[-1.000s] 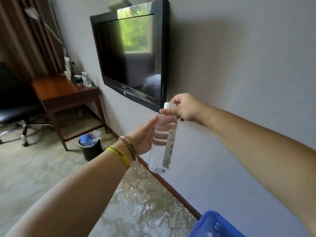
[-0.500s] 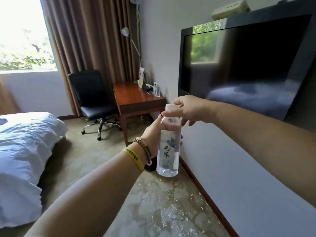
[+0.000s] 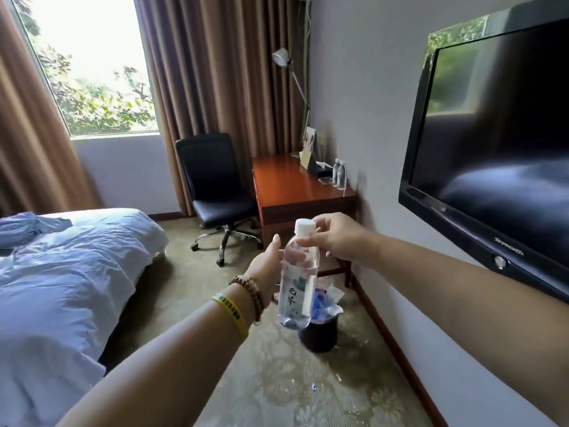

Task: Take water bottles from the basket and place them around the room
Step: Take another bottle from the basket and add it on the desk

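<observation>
A clear water bottle (image 3: 297, 278) with a white cap and a pale label hangs upright in front of me at mid-frame. My right hand (image 3: 337, 237) pinches its neck just under the cap. My left hand (image 3: 264, 266) rests flat against the bottle's left side, wearing a bead bracelet and a yellow band at the wrist. Two more water bottles (image 3: 339, 173) stand at the back right of the wooden desk (image 3: 292, 188), against the wall. The basket is out of view.
A black bin (image 3: 320, 332) with wrappers stands on the carpet right below the bottle. A black office chair (image 3: 215, 192) is left of the desk, a bed (image 3: 61, 272) fills the left side, and a television (image 3: 498, 143) hangs on the right wall.
My view has swung left from the television wall toward the window and desk. The bottle stays in both hands and the desk and bin have come closer.
</observation>
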